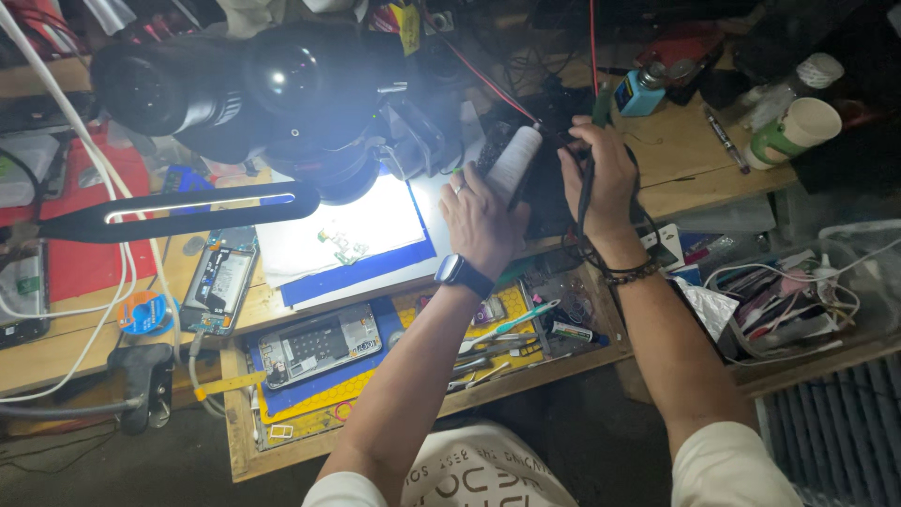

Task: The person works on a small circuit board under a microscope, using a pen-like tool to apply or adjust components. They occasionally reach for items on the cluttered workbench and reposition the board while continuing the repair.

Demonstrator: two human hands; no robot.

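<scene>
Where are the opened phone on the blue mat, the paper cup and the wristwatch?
Opened phone [319, 344]: head view, on the middle of its exposed inside.
Paper cup [810, 122]: head view, on its pale side near the rim.
Wristwatch [454, 270]: head view, on the dark face at the left hand's wrist.

At the frame's centre, your left hand [483, 221] grips a smooth white plastic tube [514, 161]; your right hand [601, 178] holds a matt black cable [584, 202]. Glossy black microscope housing [282, 84] gleams upper left, above a rough, worn wooden bench [690, 155] and matt blue mat [361, 272].
</scene>
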